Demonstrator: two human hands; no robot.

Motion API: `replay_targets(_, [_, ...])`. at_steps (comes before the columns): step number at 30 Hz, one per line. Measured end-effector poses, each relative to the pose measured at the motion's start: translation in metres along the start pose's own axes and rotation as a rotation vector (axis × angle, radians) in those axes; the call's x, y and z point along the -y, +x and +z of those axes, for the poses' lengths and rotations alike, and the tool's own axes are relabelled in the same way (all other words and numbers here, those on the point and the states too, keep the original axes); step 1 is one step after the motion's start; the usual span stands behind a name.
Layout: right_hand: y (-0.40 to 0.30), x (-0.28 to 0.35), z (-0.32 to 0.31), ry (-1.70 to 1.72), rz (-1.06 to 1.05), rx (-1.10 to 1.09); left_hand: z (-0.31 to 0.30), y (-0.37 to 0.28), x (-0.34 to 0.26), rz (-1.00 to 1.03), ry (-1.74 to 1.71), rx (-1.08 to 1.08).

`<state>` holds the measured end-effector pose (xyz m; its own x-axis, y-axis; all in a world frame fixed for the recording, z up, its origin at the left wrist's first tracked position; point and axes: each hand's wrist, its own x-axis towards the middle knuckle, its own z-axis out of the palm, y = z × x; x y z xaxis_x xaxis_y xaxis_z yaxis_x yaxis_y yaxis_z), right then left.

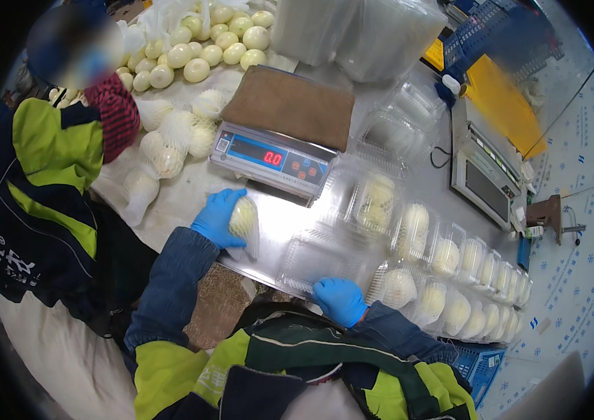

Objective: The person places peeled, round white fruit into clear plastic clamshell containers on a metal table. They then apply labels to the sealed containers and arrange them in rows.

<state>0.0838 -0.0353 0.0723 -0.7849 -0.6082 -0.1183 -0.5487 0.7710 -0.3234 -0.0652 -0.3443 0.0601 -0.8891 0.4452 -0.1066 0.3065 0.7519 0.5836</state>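
Observation:
My left hand point(221, 218), in a blue glove, grips a peeled onion point(243, 216) wrapped in white foam netting, over the table's front edge below the scale. My right hand point(340, 302), gloved the same way, is closed at the near rim of an open clear plastic clamshell box point(310, 257); its fingertips are partly hidden. To the right stand rows of clamshell boxes with netted onions, among them a filled box point(397, 289) beside my right hand. A digital scale point(270, 157) with a brown pad point(289, 107) reads zero.
Peeled onions point(197, 68) are heaped at the back left, with netted onions point(163, 155) nearer. A co-worker in a striped sleeve point(113, 118) stands at the left. Stacked empty clamshells point(399, 128), plastic bags point(355, 31) and a second scale point(486, 178) occupy the far side.

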Motion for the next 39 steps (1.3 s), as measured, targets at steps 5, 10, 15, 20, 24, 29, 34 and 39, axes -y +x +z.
replay_targets(5, [0.013,-0.006,-0.035,0.078,-0.034,-0.238,0.002,-0.023,-0.013,-0.024,-0.048,-0.429])
replay_targets(10, [0.012,-0.037,-0.039,0.137,0.144,-0.367,0.0,-0.063,-0.097,0.158,-0.394,-0.812])
replay_targets(15, [0.0,-0.046,-0.039,0.321,0.265,-0.618,0.046,-0.044,-0.138,0.473,-0.038,-0.459])
replay_targets(20, [0.018,-0.114,-0.093,0.066,0.349,-1.21,0.09,-0.017,-0.123,0.397,0.081,-0.101])
replay_targets(24, [0.051,-0.225,-0.117,0.477,0.708,-1.052,0.084,-0.014,-0.133,0.427,0.192,-0.037])
replay_targets(29, [0.069,-0.277,-0.104,0.803,0.597,-0.907,0.084,-0.026,-0.136,0.449,0.181,-0.129])
replay_targets(34, [0.084,-0.232,-0.174,0.864,0.457,-1.19,0.091,-0.023,-0.128,0.516,0.165,-0.166])
replay_targets(39, [0.104,-0.294,-0.243,0.684,0.661,-1.24,0.095,-0.027,-0.138,0.445,0.16,-0.079])
